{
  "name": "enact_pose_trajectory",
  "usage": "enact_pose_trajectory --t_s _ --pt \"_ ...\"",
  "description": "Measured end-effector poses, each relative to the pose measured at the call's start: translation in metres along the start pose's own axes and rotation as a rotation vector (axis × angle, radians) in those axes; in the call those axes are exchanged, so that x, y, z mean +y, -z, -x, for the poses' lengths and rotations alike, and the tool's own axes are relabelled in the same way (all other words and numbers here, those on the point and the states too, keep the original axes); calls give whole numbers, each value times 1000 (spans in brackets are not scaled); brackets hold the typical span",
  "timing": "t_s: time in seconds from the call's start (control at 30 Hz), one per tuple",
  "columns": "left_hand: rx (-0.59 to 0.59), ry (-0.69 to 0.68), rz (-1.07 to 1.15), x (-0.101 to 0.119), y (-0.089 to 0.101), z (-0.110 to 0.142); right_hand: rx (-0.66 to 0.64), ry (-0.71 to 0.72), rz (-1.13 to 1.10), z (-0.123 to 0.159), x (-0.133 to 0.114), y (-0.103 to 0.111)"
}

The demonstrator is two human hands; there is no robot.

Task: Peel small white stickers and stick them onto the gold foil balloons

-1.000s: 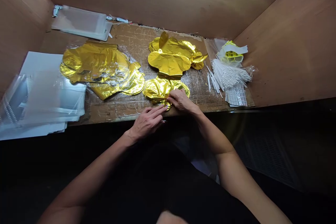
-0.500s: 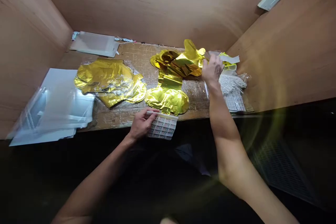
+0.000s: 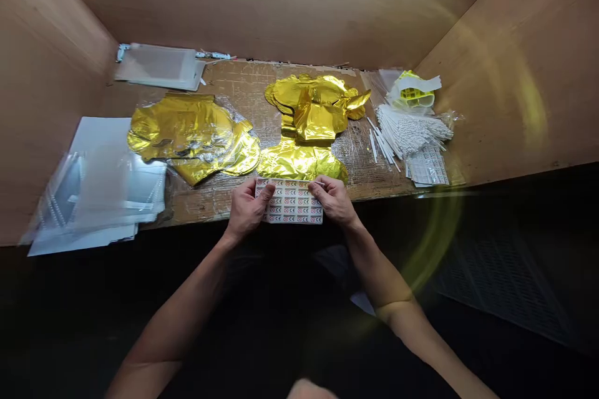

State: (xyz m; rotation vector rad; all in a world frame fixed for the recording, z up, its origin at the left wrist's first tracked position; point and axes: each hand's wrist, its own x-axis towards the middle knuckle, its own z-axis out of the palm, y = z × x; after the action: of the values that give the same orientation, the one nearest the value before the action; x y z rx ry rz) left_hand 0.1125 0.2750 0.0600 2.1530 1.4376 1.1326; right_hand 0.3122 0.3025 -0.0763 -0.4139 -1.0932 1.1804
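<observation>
Sticker sheet [image 3: 291, 204], one, held at the near edge of the desk [image 3: 203, 201].
Left hand [image 3: 246, 209] and right hand [image 3: 336, 201]: grip clamped on opposite sides. Visible rows look mostly full, so much seems left; gold foil pieces [image 3: 290, 161] lie beyond, finished ones not discernible.

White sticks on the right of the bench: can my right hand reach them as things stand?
Probably yes: the white sticks lie uncovered to the right of the right hand, with nothing standing in between, though it would likely have to let go of the CE label sheet first.
</observation>
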Motion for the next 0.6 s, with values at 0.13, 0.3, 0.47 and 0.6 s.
enact_pose_trajectory --t_s 0.13,0.3,0.47,0.6 --pt "10 1 -50 1 0 2 -6 34 63 5 2 3" --pt "-8 42 -22 2 -4 2 17 84 116 14 8 -1" --pt "18 -54 -172 7 -10 2 -17 218 289 15 2 6" --pt "-6 2 -143 5 -12 4 -79 472 492 10 -2 14"
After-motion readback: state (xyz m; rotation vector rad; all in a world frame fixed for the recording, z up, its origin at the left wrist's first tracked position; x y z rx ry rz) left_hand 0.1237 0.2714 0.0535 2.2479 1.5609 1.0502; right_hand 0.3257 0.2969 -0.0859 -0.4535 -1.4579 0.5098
